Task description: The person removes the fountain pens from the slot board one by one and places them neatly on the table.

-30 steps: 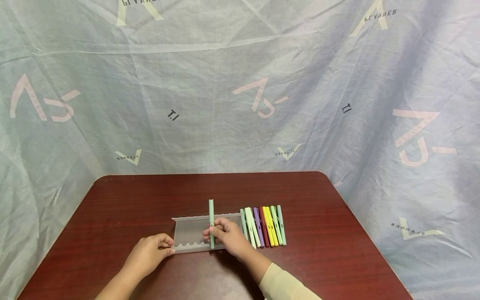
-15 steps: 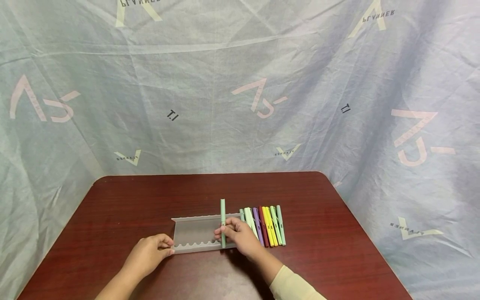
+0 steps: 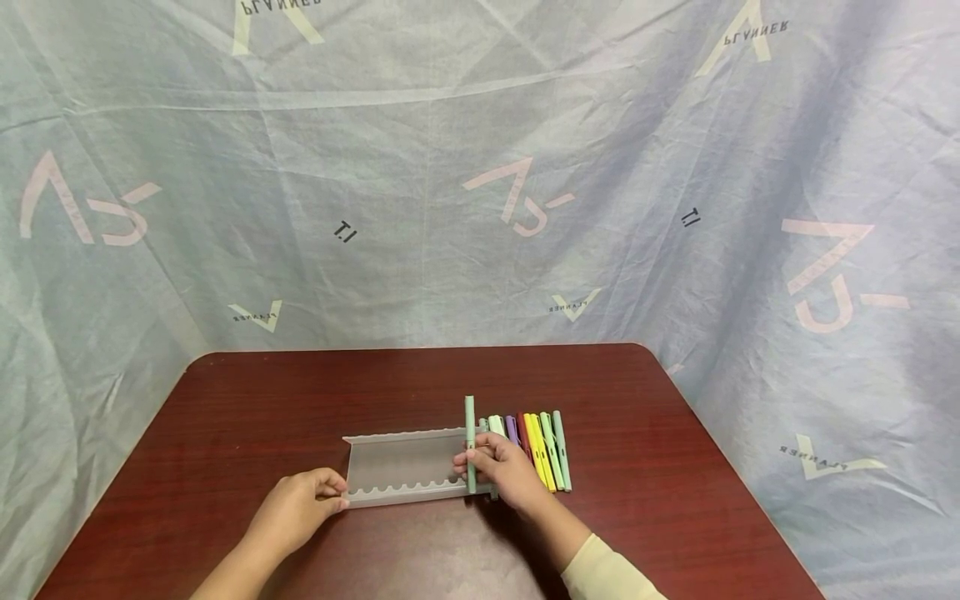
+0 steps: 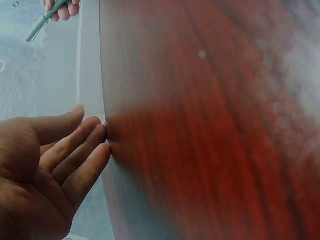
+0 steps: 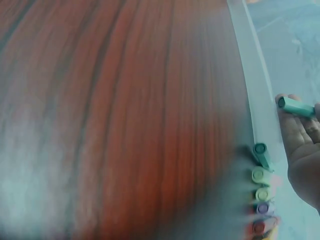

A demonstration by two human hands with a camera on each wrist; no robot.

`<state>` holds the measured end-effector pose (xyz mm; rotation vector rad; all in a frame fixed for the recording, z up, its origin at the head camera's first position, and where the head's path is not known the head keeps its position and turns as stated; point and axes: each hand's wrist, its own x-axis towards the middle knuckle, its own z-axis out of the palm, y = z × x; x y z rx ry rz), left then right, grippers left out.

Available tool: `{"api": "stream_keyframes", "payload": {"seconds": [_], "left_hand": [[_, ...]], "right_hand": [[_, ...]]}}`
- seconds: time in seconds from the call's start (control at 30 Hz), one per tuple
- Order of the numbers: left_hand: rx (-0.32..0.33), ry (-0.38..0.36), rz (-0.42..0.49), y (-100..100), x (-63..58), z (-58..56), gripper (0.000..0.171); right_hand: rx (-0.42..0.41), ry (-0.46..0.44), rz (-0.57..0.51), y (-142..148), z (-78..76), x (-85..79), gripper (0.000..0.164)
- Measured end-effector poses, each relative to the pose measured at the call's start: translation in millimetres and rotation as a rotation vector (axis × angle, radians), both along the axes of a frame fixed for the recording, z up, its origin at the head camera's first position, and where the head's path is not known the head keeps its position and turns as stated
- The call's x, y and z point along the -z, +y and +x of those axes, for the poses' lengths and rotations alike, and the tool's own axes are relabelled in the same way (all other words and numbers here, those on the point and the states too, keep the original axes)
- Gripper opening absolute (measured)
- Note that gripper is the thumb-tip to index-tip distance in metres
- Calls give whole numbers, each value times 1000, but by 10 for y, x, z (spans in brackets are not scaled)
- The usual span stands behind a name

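A pale green pen (image 3: 470, 442) stands nearly upright in the head view, pinched between the thumb and fingers of my right hand (image 3: 510, 471). It is over the right end of a translucent grey pen tray (image 3: 405, 462) with notched long edges. My left hand (image 3: 300, 504) holds the tray's front left corner between thumb and fingers; the left wrist view shows this hand (image 4: 55, 165) close at the tray's end. Just right of the tray lie several capped pens: purple (image 3: 512, 427), yellow (image 3: 542, 454) and green (image 3: 561, 450) ones among them. My right hand partly hides this row.
The dark red wooden table (image 3: 300, 400) carries the tray and pens. Behind and beside it hangs a grey printed cloth (image 3: 420, 208). In the right wrist view, a green pen end (image 5: 260, 149) lies right against the tray's end.
My right hand has moved steadily to the right with the green pen, from the tray's middle to its right end. My left hand and the tray have stayed put.
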<state>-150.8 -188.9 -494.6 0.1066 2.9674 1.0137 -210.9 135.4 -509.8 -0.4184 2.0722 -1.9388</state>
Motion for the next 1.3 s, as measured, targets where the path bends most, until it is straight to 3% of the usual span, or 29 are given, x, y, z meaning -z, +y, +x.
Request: {"api": "stream_keyframes", "payload": {"seconds": [0.37,0.63,1.3], "left_hand": [[2,-2,5,6,-5,5,12],[1,-5,-4,15,-18,8,12],[12,1,8,18,4,19,14]], "right_hand": [[37,7,8,330,-44,-24,31],[102,18,49,654,-97,-130,35],[313,-30,259,1286,-207,-166,31]]}}
